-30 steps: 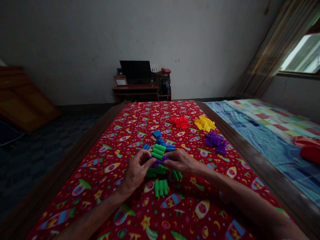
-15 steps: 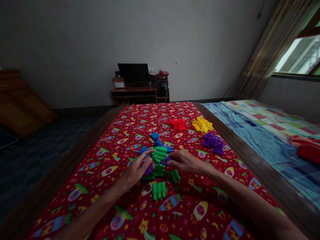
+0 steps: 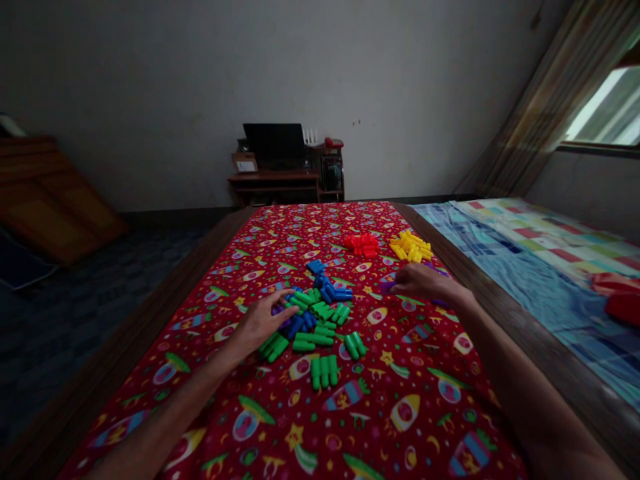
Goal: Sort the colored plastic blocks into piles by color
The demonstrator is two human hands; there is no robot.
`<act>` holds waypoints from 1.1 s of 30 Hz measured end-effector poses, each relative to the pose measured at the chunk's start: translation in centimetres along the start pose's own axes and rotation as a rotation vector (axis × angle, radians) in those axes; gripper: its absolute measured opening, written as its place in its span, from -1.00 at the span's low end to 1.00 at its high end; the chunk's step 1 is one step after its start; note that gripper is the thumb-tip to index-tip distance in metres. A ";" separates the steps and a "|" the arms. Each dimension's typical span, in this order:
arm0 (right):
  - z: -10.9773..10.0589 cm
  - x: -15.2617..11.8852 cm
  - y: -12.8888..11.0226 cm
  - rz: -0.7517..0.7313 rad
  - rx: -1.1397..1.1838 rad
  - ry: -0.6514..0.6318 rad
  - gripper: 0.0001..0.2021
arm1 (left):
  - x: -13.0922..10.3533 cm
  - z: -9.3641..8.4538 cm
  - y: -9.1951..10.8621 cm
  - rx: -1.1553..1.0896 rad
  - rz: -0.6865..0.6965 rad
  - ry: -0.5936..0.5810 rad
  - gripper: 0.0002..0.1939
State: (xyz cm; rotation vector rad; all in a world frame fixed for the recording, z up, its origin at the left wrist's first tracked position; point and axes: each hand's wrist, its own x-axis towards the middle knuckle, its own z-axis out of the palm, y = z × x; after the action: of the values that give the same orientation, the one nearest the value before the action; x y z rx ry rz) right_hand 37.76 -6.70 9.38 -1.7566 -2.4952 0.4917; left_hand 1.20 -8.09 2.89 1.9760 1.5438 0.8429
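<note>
A purple block (image 3: 387,287) is pinched in the right hand (image 3: 423,279) over the desk (image 3: 193,267), beside the purple pile (image 3: 436,269). The left hand (image 3: 257,323) is curved at the green-and-blue pile (image 3: 305,321); whether anything is gripped cannot be told. The blocks seem light, stiff, slightly slick, and best held across their rounded sides.

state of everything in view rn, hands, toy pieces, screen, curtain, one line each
left hand, fingers bent at the mixed pile, grip unclear
right hand, fingers closed on a purple piece
mixed pile, loosely jumbled
red pile, heaped
yellow pile, heaped
purple pile, mostly hidden by right hand
screen, dark
curtain, drawn aside, window partly uncovered
</note>
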 end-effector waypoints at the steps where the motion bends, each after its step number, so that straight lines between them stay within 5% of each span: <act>1: -0.5 -0.2 1.3 0.059 -0.019 -0.031 -0.74 | 0.0 0.1 -0.2 0.010 0.003 0.013 -0.38; 5: -1.4 -1.2 5.0 0.275 -0.110 -0.039 -0.86 | 0.1 -0.3 -0.1 0.011 0.026 0.086 -0.41; 9: -1.3 -1.3 4.8 0.338 -0.202 0.159 -0.79 | -0.2 -1.1 1.2 -0.041 0.003 0.122 -0.44; 13: 0.6 -1.1 -1.3 0.017 -0.008 0.329 -0.69 | -1.1 -0.1 2.7 -0.101 0.002 0.090 -0.46; 17: 5.1 -1.4 -8.8 -0.446 0.519 0.092 -0.63 | -3.1 2.0 3.7 -0.063 0.190 0.102 -0.39; 20: 8.1 -1.6 -11.6 -0.524 0.713 -0.063 -0.61 | -4.8 3.2 3.9 0.046 0.447 0.090 -0.32; 23: 9.4 -1.6 -11.9 -0.509 0.798 -0.141 -0.64 | -5.8 3.8 4.0 0.149 0.589 0.082 -0.27; 26: 8.4 -1.5 -11.2 -0.493 0.664 -0.113 -0.71 | -5.9 3.9 4.3 0.230 0.632 0.079 -0.20; 29: 5.4 -1.2 -9.1 -0.417 0.451 0.094 -0.68 | -5.7 3.5 4.5 0.324 0.659 0.102 -0.19; 33: 0.0 -1.3 -2.6 -0.202 0.252 0.244 -0.60 | -5.3 3.3 3.9 0.427 0.677 0.090 -0.53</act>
State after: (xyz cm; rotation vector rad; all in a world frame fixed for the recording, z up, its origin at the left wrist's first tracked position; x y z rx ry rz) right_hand 35.87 -8.66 10.27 -1.3669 -2.2931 0.5157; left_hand 5.32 -14.24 2.49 2.8905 1.1585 0.9071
